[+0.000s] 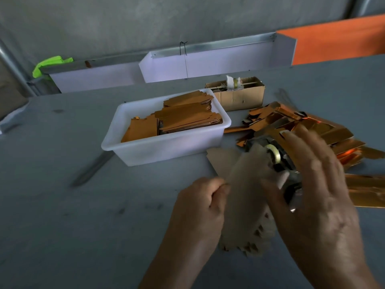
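Observation:
My left hand (200,207) pinches the left edge of a flat brown cardboard cut-out (248,197) with its curled fingers, just above the grey table (83,215). The card is blurred by motion. My right hand (312,184) hovers over the card's right side with its fingers spread and straight. Under that hand stands a dark tape dispenser (279,161) with a roll of clear tape. A second flat card piece (223,159) lies on the table behind the held one.
A white plastic tub (166,147) with stacked brown folded cards stands left of centre. Behind it sits a small open cardboard box (239,97). Shiny orange-gold card blanks (312,126) are heaped at the right. White panels line the far edge.

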`<act>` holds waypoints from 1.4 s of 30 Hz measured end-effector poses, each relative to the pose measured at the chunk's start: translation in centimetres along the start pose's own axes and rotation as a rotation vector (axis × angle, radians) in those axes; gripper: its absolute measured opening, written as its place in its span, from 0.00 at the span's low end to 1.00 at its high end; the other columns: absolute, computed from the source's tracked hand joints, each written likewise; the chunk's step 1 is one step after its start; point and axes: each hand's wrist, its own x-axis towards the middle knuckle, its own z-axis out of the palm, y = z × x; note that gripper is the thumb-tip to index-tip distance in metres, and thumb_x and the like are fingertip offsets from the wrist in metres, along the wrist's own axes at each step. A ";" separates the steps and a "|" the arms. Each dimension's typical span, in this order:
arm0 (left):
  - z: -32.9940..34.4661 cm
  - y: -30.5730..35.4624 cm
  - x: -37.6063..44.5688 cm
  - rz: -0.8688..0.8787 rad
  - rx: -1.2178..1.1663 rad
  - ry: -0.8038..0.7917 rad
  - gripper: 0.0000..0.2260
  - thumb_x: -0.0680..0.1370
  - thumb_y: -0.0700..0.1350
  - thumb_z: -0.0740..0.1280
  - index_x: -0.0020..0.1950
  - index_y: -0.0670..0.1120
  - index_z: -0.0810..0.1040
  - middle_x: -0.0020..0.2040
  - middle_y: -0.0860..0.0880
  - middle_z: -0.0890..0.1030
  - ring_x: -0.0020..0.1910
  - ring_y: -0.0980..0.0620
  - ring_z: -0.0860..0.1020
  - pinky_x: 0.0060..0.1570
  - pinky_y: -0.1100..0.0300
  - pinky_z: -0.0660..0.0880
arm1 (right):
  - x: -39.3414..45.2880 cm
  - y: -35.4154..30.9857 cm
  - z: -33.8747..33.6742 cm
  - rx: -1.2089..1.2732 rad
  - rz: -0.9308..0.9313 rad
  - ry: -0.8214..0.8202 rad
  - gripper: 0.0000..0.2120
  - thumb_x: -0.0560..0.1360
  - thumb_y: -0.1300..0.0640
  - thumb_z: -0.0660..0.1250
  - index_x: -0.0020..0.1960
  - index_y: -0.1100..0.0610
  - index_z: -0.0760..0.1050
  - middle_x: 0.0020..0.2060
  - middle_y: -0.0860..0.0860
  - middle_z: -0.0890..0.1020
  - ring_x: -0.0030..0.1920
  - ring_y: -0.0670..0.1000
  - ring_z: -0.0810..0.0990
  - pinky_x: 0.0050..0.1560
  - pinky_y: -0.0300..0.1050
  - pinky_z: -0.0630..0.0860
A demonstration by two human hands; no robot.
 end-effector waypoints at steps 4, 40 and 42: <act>-1.2 0.8 0.8 0.168 0.135 -0.101 0.09 0.79 0.49 0.64 0.53 0.52 0.83 0.44 0.53 0.81 0.45 0.57 0.78 0.46 0.61 0.72 | 1.6 -0.4 0.1 -0.164 -0.388 -0.190 0.13 0.75 0.55 0.62 0.54 0.57 0.82 0.56 0.56 0.82 0.62 0.60 0.77 0.63 0.68 0.67; 1.0 0.0 -0.2 -0.393 -0.791 0.154 0.06 0.65 0.43 0.76 0.41 0.46 0.86 0.39 0.44 0.86 0.41 0.44 0.84 0.48 0.47 0.79 | -1.6 -0.6 1.2 0.580 0.410 -0.296 0.06 0.67 0.51 0.71 0.42 0.43 0.76 0.34 0.46 0.79 0.34 0.45 0.77 0.35 0.41 0.75; 1.0 0.1 -0.3 -0.410 -0.774 0.162 0.03 0.69 0.40 0.75 0.40 0.47 0.86 0.37 0.44 0.86 0.38 0.46 0.83 0.45 0.47 0.80 | -1.9 -0.9 1.3 0.526 0.320 -0.246 0.10 0.68 0.55 0.73 0.44 0.43 0.75 0.35 0.45 0.78 0.35 0.46 0.77 0.34 0.32 0.73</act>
